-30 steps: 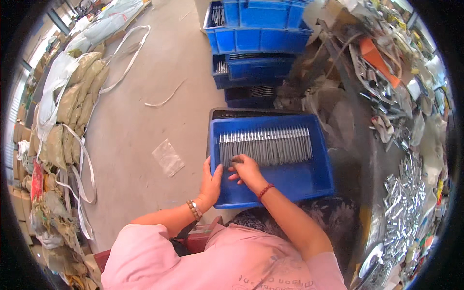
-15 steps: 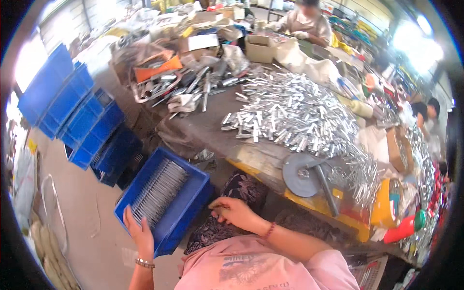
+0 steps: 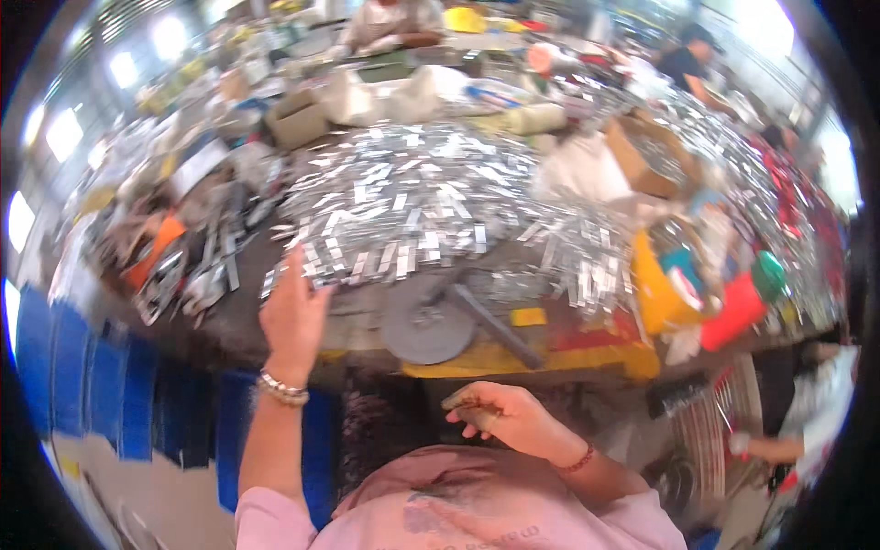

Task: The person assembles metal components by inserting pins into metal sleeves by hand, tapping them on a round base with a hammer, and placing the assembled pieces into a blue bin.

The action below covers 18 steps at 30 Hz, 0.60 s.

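Observation:
My left hand (image 3: 293,316) reaches over the near left edge of a large pile of short silvery metal pieces (image 3: 403,197) heaped on the table. Its thumb stands apart from the fingers, and I see nothing held in it; the fingertips are at the pieces. My right hand (image 3: 504,412) hovers in front of my body, short of the table edge, with its fingers curled together. Something dark shows at those fingers, too blurred to name. Between the hands and the pile, a round grey disc (image 3: 428,325) lies on the table with a dark bar (image 3: 495,325) across its right side.
Stacked blue bins (image 3: 87,380) stand at the left, and another blue bin (image 3: 321,449) is partly hidden behind my left arm. A yellow container (image 3: 662,280) and a red bottle-shaped thing (image 3: 738,316) are at the right. A co-worker (image 3: 394,26) sits across the table.
The view has swung right toward the table. My left hand has left the blue bin of metal pieces and moved up to the pile. My right hand stays curled before my body.

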{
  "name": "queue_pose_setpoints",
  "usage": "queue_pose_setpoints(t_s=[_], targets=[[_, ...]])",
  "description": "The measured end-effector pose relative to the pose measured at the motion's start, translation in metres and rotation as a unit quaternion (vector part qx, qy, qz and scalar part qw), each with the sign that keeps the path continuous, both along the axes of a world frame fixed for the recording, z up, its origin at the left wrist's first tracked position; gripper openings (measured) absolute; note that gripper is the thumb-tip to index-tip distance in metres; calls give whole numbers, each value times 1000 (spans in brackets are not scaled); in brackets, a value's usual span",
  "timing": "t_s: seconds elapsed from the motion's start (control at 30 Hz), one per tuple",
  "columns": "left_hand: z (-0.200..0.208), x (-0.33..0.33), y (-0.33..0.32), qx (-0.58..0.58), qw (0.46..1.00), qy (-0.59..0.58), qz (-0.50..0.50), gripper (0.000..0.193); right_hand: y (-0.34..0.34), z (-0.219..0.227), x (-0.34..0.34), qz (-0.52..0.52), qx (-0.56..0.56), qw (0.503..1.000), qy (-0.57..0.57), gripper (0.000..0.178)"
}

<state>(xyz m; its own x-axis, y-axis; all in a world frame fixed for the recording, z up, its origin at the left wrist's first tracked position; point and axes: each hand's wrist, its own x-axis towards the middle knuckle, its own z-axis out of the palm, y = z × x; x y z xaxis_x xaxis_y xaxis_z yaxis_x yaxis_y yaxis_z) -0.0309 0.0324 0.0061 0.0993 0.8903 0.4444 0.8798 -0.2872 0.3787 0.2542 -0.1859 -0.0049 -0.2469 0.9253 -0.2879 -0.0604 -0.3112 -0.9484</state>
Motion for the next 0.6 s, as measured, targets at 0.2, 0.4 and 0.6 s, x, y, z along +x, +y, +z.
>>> queue_pose_setpoints(t_s=[0.2,0.4,0.6], targets=[[-7,-3,16,-118,977,-172,-31,69,-20,28,65,-174,163,950,-200,22],[11,34,-29,-214,860,-445,-126,31,20,35,118,-322,329,672,-580,20],[7,55,-68,-285,845,-396,-219,17,56,42,141,-319,402,584,-629,29]])
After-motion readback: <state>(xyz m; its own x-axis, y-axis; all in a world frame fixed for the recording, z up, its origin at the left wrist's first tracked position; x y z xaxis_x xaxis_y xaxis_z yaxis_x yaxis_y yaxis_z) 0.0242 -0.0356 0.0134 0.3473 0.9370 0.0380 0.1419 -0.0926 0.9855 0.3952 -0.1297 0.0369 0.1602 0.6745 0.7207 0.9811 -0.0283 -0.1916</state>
